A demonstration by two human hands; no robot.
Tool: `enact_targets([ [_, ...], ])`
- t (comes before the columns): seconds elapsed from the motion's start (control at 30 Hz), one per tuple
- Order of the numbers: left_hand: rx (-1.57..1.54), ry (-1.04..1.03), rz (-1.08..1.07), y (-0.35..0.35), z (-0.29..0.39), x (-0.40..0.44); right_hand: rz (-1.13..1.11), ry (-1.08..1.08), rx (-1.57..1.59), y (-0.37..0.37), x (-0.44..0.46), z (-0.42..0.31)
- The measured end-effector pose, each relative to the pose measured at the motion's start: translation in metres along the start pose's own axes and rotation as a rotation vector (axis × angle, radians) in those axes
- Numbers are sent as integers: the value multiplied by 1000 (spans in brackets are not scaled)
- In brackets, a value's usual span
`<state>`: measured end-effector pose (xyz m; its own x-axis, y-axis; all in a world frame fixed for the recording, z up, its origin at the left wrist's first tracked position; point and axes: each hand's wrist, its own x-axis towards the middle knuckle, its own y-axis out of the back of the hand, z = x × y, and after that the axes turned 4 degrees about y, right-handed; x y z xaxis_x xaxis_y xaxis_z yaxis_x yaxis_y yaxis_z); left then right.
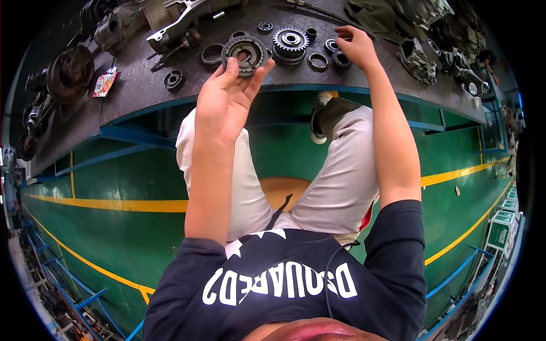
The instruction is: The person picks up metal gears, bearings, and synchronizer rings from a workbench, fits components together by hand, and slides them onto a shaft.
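Note:
My left hand (pixel 227 99) grips a round metal synchronizer ring (pixel 248 46) by its near edge, thumb on the top face, raised at the bench's front. A second ring (pixel 212 54) lies beside it, partly covered. My right hand (pixel 355 46) hovers over the small parts at the right, fingers bent and a little apart. Just by its fingertips sits a bearing (pixel 331 45), with a dark small gear (pixel 341 60) close to the palm; whether they touch is unclear. Between my hands stand a stacked toothed gear (pixel 290 40) and a thin ring (pixel 318 62).
The metal-topped workbench (pixel 136 85) also bears a small gear (pixel 173 79), a gear shaft (pixel 190 40), a small bearing (pixel 265 26) and a red-and-white packet (pixel 104 83). Gearbox housings (pixel 419 59) crowd the right side. A brake drum-like part (pixel 70 73) stands far left.

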<state>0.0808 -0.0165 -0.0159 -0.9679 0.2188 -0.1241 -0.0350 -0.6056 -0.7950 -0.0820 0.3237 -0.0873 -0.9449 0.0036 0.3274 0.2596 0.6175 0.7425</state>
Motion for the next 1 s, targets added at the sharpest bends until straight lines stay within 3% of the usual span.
enact_targets([
  [0.13, 27, 11, 20, -5, -3, -2, 6, 227, 81, 0, -9, -31],
  [0.3, -116, 58, 15, 0, -2, 2, -153, 152, 49, 0, -13, -34],
  [0.4, -147, 56, 35, 4, -1, 2, -117, 155, 28, -2, -11, -25],
  [0.53, -219, 82, -67, 16, 5, 3, 37, 232, 38, 10, -5, -8],
  [0.6, -176, 64, -14, 12, 6, 2, 2, 254, -386, 19, -3, -8],
  [0.63, -166, 50, -9, 10, 7, 1, 232, 402, -241, 23, -10, -12],
  [0.73, -138, 35, 8, 8, 8, 0, 122, -70, 607, 21, 2, 6],
  [0.87, -142, 30, 7, 7, 8, 0, 137, -100, 665, 20, 6, 23],
  [1.0, -177, 54, 16, 7, 4, 1, -80, 20, 156, 29, -18, -5],
])
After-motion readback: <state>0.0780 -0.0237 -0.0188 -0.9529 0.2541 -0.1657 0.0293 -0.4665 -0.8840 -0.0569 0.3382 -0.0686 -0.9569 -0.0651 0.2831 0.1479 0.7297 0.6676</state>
